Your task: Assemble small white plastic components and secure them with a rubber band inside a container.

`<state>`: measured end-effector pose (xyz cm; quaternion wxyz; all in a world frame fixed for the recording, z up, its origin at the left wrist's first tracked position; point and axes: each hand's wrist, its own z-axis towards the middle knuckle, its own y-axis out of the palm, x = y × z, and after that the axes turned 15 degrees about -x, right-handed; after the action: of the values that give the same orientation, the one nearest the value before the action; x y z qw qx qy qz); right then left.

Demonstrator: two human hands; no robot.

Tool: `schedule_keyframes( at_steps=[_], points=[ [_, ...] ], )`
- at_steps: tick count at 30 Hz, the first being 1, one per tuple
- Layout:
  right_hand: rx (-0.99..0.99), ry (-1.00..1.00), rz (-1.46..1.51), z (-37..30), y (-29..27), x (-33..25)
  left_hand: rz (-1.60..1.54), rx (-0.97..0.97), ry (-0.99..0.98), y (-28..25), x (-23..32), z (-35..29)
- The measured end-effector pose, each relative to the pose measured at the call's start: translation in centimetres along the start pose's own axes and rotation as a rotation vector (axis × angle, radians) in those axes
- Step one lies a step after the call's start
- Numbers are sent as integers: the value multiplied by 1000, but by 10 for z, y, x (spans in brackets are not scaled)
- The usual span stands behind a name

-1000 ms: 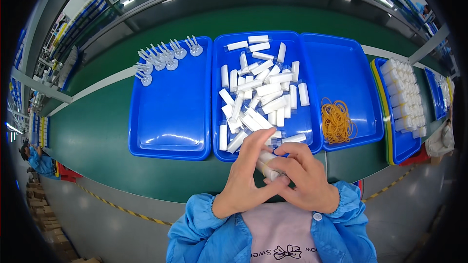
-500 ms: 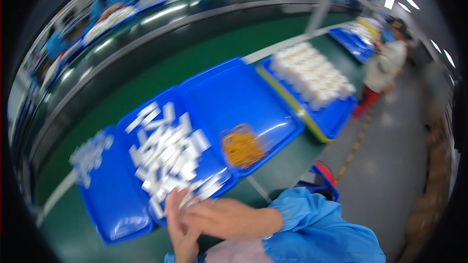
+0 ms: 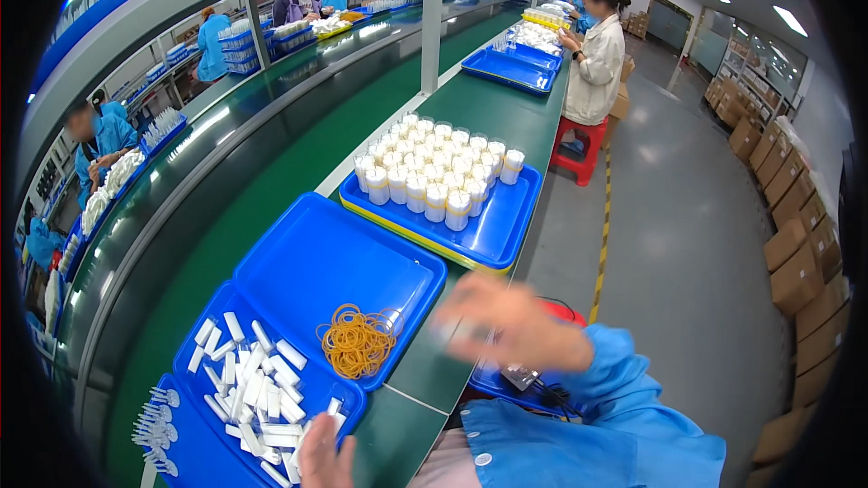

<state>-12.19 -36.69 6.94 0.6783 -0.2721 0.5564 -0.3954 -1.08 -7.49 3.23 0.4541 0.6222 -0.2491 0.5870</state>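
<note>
Swung right since the earlier frame, with both hands now apart instead of joined at the chest. Blurred right hand (image 3: 506,321) stretched out over the near corner of the blue plastic tray (image 3: 298,262) holding a loose heap of orange rubber bands (image 3: 357,341); a small pale bundle seemingly pinched at its fingertips, yet too smeared to tell whether clamped or merely touched. Left hand (image 3: 324,459) low at the bottom edge, cut off, resting at the rim of the blue tray of short white plastic tubes (image 3: 249,380); fingers hidden, grip impossible to tell. Scattered tubes lying criss-cross in that tray, just beside the rubber bands. Further left, another blue tray (image 3: 185,456) with a few white applicator pieces with round ends (image 3: 154,429), partly cropped. Beyond the rubber bands, a blue tray stacked on a yellow one (image 3: 493,235), packed with upright white capped bottles (image 3: 434,172) in rows. Green conveyor belt (image 3: 271,181) running away alongside. Small blue tray (image 3: 493,386) under the right forearm, mostly hidden by the blue sleeve (image 3: 633,398). Far off, a person in a white coat (image 3: 597,63) on a red stool (image 3: 579,145); cardboard boxes (image 3: 796,253) stacked along the right wall.
</note>
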Motion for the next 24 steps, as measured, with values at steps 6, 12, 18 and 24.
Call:
schedule_keyframes(
  at_steps=[6,12,18,24],
  points=[
    [464,502,-255,-11,-71,152,163,291,62,-53,11,-9],
    [425,538,-347,8,-75,225,310,469,81,-89,21,-38],
    [500,550,-268,3,-69,217,419,653,-25,-122,35,-55],
    [672,343,-186,16,-58,156,828,561,-333,-175,44,-66]
  ],
)
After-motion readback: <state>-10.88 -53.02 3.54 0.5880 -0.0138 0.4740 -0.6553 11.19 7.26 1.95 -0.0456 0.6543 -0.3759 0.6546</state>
